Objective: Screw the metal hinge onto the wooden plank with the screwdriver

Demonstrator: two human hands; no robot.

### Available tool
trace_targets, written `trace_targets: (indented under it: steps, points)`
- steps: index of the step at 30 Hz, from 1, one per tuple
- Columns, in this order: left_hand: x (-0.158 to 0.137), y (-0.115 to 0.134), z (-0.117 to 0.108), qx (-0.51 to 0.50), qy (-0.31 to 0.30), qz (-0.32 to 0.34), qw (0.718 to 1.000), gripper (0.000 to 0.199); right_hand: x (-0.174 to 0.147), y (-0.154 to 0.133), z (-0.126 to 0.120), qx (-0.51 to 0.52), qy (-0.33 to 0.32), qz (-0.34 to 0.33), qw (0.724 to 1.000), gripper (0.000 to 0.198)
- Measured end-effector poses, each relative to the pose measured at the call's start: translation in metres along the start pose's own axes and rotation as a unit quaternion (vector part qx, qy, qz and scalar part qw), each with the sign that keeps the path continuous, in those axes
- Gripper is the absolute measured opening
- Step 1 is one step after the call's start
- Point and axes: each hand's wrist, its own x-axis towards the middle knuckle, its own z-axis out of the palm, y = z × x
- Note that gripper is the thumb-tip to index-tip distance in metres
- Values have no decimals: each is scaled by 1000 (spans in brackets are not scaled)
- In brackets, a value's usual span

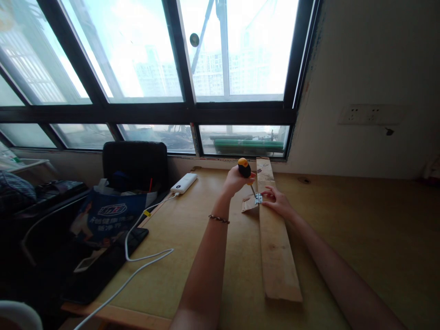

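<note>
My left hand [235,181] is wrapped round the yellow and black handle of a screwdriver [244,167]. The screwdriver's shaft slants down to a small metal hinge [258,198] at the left edge of a long wooden board [277,247]. From the right, my right hand [277,201] pinches the hinge, thumb and fingers closed at its side over the board. A small thin brown piece [250,204], perhaps wood or cardboard, sticks out left of the board beside the hinge. Whether a screw sits under the tip is too small to tell.
A white power bank [184,183] lies at the table's [192,256] back left, its white cable [127,247] looping over the left edge. Left of the table stand a black chair [134,160] and a blue bag [110,215]. Windows and a wall with sockets [371,114] border the back.
</note>
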Motion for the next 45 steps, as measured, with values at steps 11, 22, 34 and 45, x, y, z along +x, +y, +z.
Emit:
trace_targets:
  steps: [11, 22, 34, 45]
  points:
    - [1, -1, 3, 13, 0, -6, 1000, 33, 0, -1, 0, 4, -3, 2, 1000, 57]
    - [-5, 11, -9, 35, -23, -2, 999, 35, 0, -1, 0, 13, -8, 7, 1000, 56]
    - [-22, 40, 8, 107, -79, 110, 985, 38, 1, 7, -1, 5, -15, -10, 1000, 58]
    - [-50, 63, 53, 250, -205, 270, 907, 39, -7, -9, -9, -54, 91, 10, 994, 43]
